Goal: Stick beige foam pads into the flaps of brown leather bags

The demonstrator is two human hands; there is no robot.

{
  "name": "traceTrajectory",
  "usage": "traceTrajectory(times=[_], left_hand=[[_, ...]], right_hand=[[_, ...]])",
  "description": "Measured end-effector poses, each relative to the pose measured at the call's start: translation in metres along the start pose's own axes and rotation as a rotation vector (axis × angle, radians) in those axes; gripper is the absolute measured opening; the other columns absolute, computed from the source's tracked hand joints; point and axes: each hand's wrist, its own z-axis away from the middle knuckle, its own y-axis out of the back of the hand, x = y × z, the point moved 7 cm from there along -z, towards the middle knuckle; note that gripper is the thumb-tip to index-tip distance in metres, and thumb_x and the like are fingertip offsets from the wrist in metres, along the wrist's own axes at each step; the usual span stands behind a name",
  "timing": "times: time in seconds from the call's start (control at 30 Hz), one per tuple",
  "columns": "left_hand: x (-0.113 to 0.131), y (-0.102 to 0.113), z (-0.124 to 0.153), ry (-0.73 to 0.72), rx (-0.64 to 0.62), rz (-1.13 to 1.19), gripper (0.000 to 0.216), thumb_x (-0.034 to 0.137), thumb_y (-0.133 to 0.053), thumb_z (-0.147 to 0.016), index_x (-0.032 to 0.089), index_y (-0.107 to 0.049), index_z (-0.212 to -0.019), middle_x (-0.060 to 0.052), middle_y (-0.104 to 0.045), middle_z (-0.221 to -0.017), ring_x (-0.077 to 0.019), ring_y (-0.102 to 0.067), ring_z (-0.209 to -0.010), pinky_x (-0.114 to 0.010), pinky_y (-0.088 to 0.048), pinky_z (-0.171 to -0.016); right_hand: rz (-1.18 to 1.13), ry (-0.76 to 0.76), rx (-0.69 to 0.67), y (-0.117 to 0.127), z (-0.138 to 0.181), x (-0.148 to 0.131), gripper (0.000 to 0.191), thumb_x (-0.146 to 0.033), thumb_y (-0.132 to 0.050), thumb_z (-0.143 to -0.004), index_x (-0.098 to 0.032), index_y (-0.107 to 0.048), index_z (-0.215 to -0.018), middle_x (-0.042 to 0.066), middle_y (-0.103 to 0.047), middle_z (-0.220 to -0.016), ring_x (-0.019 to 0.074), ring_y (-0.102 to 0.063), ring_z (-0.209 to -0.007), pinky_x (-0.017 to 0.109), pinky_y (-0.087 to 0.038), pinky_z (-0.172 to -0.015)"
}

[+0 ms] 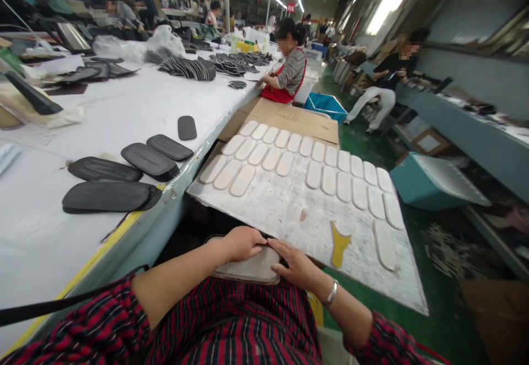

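My left hand (pixel 242 242) and my right hand (pixel 294 266) rest on a pale flat insole piece (pixel 252 268) lying on my lap, fingers curled and pressing on its top. Just beyond them lies a glue-stained board (pixel 289 210) carrying rows of pale oval insole pieces (pixel 289 153) and a yellow cut-out shape (pixel 339 243). On the white worktable (pixel 124 111) to my left lie several dark grey insole pieces (pixel 109 196).
A person in a striped top and red apron (pixel 289 70) sits further along the table. Another person (pixel 388 78) sits at the right bench. Blue bins (pixel 417 180) stand on the green floor. Piles of dark pieces (pixel 188 68) cover the far table.
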Motion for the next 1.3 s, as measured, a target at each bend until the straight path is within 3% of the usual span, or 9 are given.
traceTrajectory(times=[0.2,0.3,0.43,0.57,0.73,0.87,0.97,1.13,1.3], left_hand=[[0.037,-0.007,0.027,-0.260,0.124,-0.314,0.031,0.020,-0.042,-0.085,0.015,-0.053,-0.114,-0.011,-0.063,-0.103,-0.0204,-0.058,-0.086,-0.038,-0.036,-0.083],[0.036,-0.007,0.030,-0.247,0.115,-0.256,0.030,0.021,-0.040,-0.087,0.016,-0.052,-0.115,-0.010,-0.063,-0.106,-0.0192,-0.059,-0.086,-0.035,-0.038,-0.081],[0.005,0.003,0.037,-0.051,0.065,-0.006,0.033,0.029,-0.042,-0.087,0.020,-0.051,-0.117,-0.005,-0.063,-0.108,-0.0183,-0.060,-0.092,-0.029,-0.042,-0.080],[-0.039,0.016,0.065,0.127,0.044,0.156,0.050,0.027,-0.054,-0.078,0.022,-0.044,-0.126,-0.005,-0.054,-0.125,-0.0211,-0.052,-0.111,-0.032,-0.037,-0.094],[-0.087,0.012,0.108,0.337,0.051,0.484,0.053,0.026,-0.058,-0.074,0.026,-0.046,-0.126,0.000,-0.052,-0.128,-0.0178,-0.048,-0.116,-0.030,-0.033,-0.101],[-0.096,-0.002,0.121,0.391,0.126,0.801,0.050,0.027,-0.060,-0.074,0.026,-0.049,-0.123,0.001,-0.053,-0.127,-0.0173,-0.048,-0.116,-0.030,-0.033,-0.101],[-0.096,-0.009,0.123,0.406,0.195,0.935,0.051,0.028,-0.062,-0.073,0.024,-0.050,-0.122,-0.002,-0.054,-0.125,-0.0183,-0.049,-0.115,-0.031,-0.035,-0.100],[-0.094,-0.008,0.126,0.360,0.237,0.844,0.045,0.031,-0.059,-0.076,0.025,-0.052,-0.120,-0.002,-0.055,-0.125,-0.0184,-0.049,-0.115,-0.037,-0.034,-0.101],[-0.095,-0.002,0.128,0.299,0.229,0.671,0.042,0.034,-0.060,-0.077,0.024,-0.056,-0.117,-0.004,-0.056,-0.123,-0.0170,-0.050,-0.113,-0.034,-0.035,-0.101]], right_hand=[[0.295,0.124,-0.082,-0.002,0.016,-0.024,0.081,-0.063,-0.050,-0.074,-0.009,-0.036,-0.134,0.019,-0.038,-0.135,0.0324,-0.029,-0.127,0.051,-0.011,-0.108],[-0.024,-0.002,-0.187,0.006,0.006,-0.013,0.067,-0.062,-0.039,-0.081,-0.014,-0.046,-0.127,0.015,-0.049,-0.128,0.0300,-0.042,-0.119,0.050,-0.018,-0.106],[-0.769,-0.327,-0.240,0.001,-0.021,0.030,0.063,-0.056,-0.015,-0.090,-0.015,-0.051,-0.123,0.012,-0.056,-0.120,0.0217,-0.054,-0.107,0.042,-0.034,-0.099],[-0.992,-0.463,-0.372,-0.031,-0.045,0.051,0.058,-0.057,-0.029,-0.088,-0.015,-0.054,-0.120,0.010,-0.056,-0.121,0.0208,-0.050,-0.113,0.039,-0.031,-0.101],[-0.682,-0.350,-0.609,-0.050,-0.074,0.030,0.058,-0.063,-0.031,-0.084,-0.025,-0.054,-0.122,0.001,-0.056,-0.123,0.0219,-0.048,-0.114,0.038,-0.029,-0.102],[-0.401,-0.091,-0.706,-0.053,-0.101,0.003,0.058,-0.059,-0.021,-0.088,-0.026,-0.048,-0.127,0.000,-0.052,-0.127,0.0197,-0.047,-0.115,0.035,-0.027,-0.104],[-0.361,0.025,-0.660,-0.058,-0.114,-0.012,0.057,-0.055,-0.017,-0.091,-0.024,-0.044,-0.130,0.002,-0.049,-0.130,0.0186,-0.045,-0.117,0.033,-0.029,-0.103],[-0.288,0.100,-0.543,-0.065,-0.128,-0.027,0.051,-0.051,-0.021,-0.091,-0.024,-0.052,-0.122,0.004,-0.057,-0.120,0.0201,-0.053,-0.107,0.037,-0.038,-0.096],[-0.315,0.111,-0.598,-0.082,-0.146,-0.039,0.048,-0.051,-0.031,-0.089,-0.022,-0.054,-0.120,0.004,-0.056,-0.122,0.0206,-0.051,-0.111,0.037,-0.037,-0.097]])
